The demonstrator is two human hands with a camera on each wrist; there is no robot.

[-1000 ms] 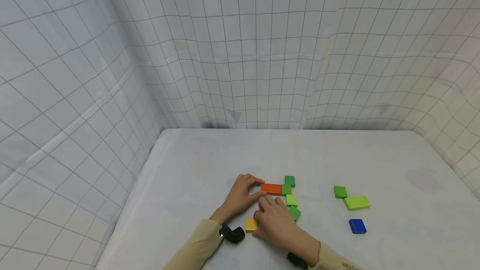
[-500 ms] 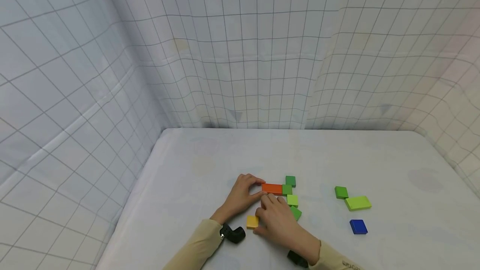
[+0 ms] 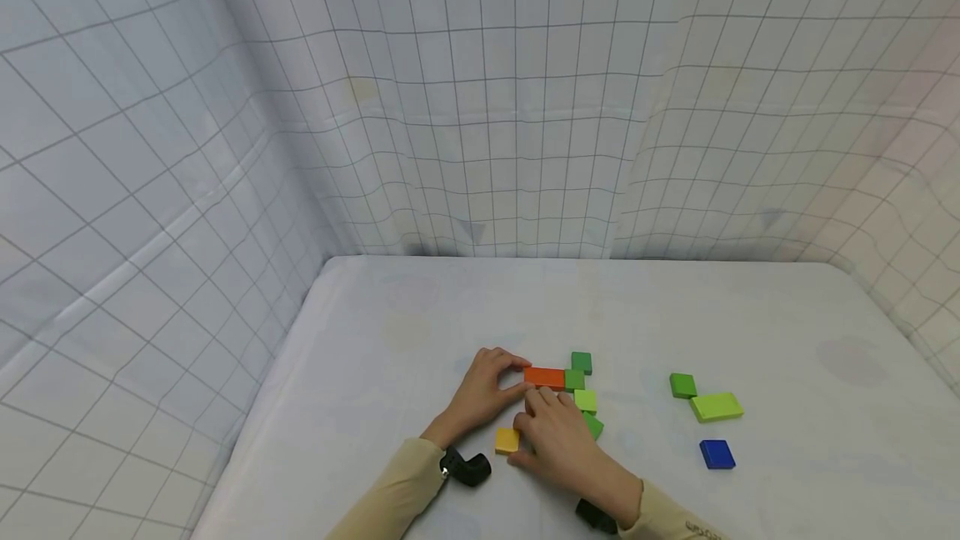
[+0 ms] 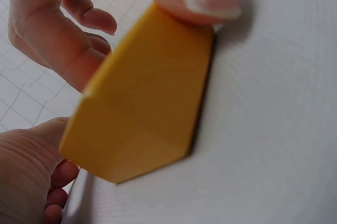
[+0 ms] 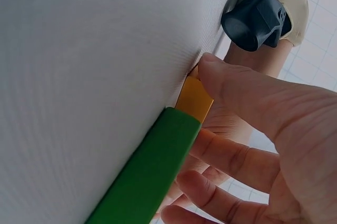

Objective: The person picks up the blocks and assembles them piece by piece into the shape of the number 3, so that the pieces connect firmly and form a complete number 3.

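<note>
My left hand [image 3: 480, 392] pinches the left end of a flat red-orange block [image 3: 544, 378], its thumb and index finger on opposite sides. Just nearer to me, my right hand [image 3: 558, 444] holds a small yellow block [image 3: 507, 441] between thumb and index finger. Up close in the left wrist view, the yellow block [image 4: 142, 103] stands tilted in frame with a fingertip over its upper end. A green block [image 5: 152, 166] lies in front of the yellow one in the right wrist view; the right hand partly covers it in the head view.
Right of the red-orange block runs a column of green squares [image 3: 581, 363] and a lime square [image 3: 585, 402]. Farther right lie a green square [image 3: 682, 385], a lime rectangle [image 3: 717, 407] and a blue block [image 3: 717, 454]. A gridded white curtain [image 3: 465, 148] surrounds the white table [image 3: 405, 307].
The yellow block has slid slightly away from me, toward the red-orange block, with my right hand holding it. My left hand has stayed at the red-orange block.
</note>
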